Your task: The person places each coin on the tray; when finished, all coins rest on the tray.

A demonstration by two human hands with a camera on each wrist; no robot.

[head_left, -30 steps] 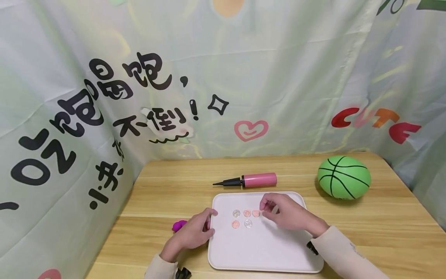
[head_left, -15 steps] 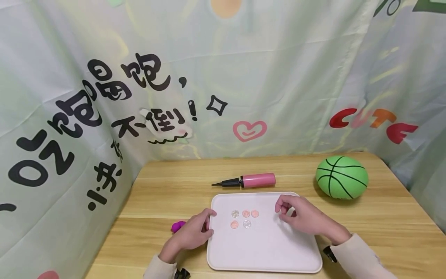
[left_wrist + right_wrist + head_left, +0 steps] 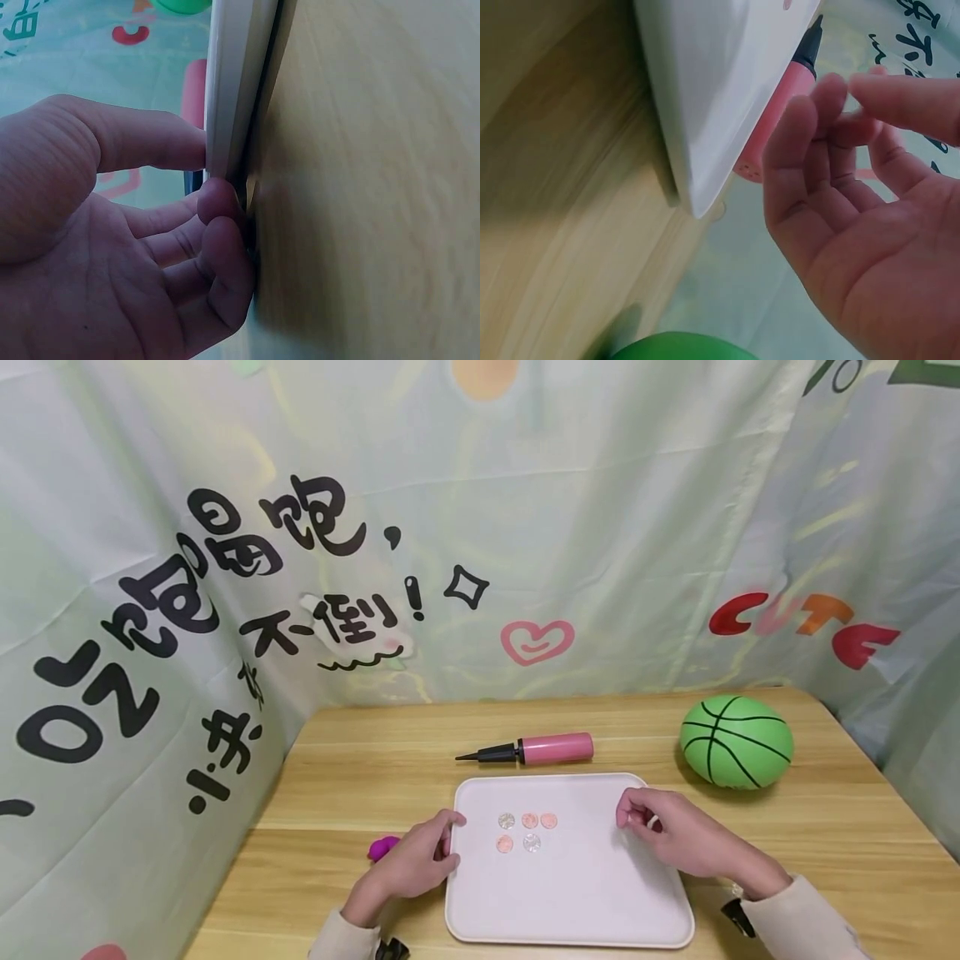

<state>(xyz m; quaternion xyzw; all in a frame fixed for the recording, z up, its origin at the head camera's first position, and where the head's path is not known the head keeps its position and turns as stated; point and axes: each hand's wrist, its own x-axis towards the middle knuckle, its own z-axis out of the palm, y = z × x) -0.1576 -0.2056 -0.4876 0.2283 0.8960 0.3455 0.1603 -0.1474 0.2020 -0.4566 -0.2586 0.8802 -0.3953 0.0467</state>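
Observation:
A white tray (image 3: pixel 570 910) lies on the wooden table, bearing several small coins (image 3: pixel 531 842) in two rows, some copper-coloured and some silvery. My left hand (image 3: pixel 422 853) holds the tray's left edge. In the left wrist view its thumb (image 3: pixel 150 140) rests against the rim, while curled fingers (image 3: pixel 217 262) lie low beside the tray, close to the tabletop. Over the tray's right side hovers my right hand (image 3: pixel 678 833), its thumb and fingers loosely bent. Between its fingertips (image 3: pixel 829 97) nothing shows in the right wrist view.
Behind the tray lies a pink hand pump (image 3: pixel 557 748) with a black nozzle. A green ball (image 3: pixel 737 742) with black lines sits at the back right. Something purple (image 3: pixel 382 847) is partly hidden by the left hand. A printed curtain (image 3: pixel 600 527) surrounds the table (image 3: pixel 360 752).
My right hand has moved rightward, away from the coins, to the tray's right side. The left hand stays at the left edge, and the coins keep their places.

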